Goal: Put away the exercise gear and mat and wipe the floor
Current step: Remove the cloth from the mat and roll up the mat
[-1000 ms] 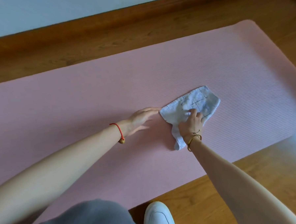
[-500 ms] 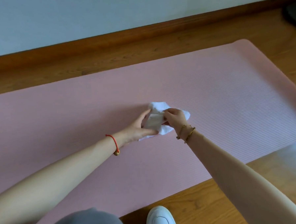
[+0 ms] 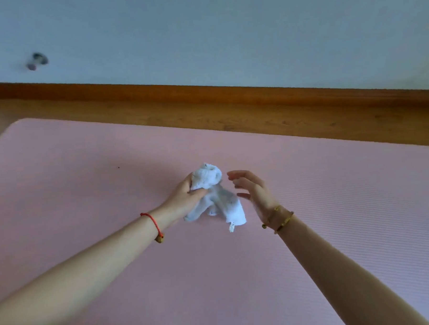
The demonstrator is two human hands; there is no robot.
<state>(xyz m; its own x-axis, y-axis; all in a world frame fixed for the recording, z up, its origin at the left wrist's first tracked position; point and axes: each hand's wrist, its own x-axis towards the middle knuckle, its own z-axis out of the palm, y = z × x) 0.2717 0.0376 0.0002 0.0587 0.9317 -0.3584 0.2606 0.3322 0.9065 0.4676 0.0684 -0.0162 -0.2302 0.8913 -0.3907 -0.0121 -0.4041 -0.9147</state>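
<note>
Dim, soft, cool-toned light throughout. Faint diffuse shadow on the pink mat [image 3: 91, 198] beside the left hand [image 3: 184, 197] and the gripped white cloth [image 3: 219, 204]. Motion smear on the spread right hand [image 3: 253, 192] and on the dark mark [image 3: 37, 61] on the wall [image 3: 226, 32]. Wide-angle bowing along the baseboard [image 3: 229, 93] and mat border. Soft focus overall.

It looked like a room in a home, used for exercise: a pink mat [image 3: 86, 194] lay flat on a wood floor [image 3: 256, 120], a brown wooden skirting [image 3: 205, 93] ran along the foot of a plain pale wall [image 3: 226, 32], which bore one small blurred fitting [image 3: 37, 61].
</note>
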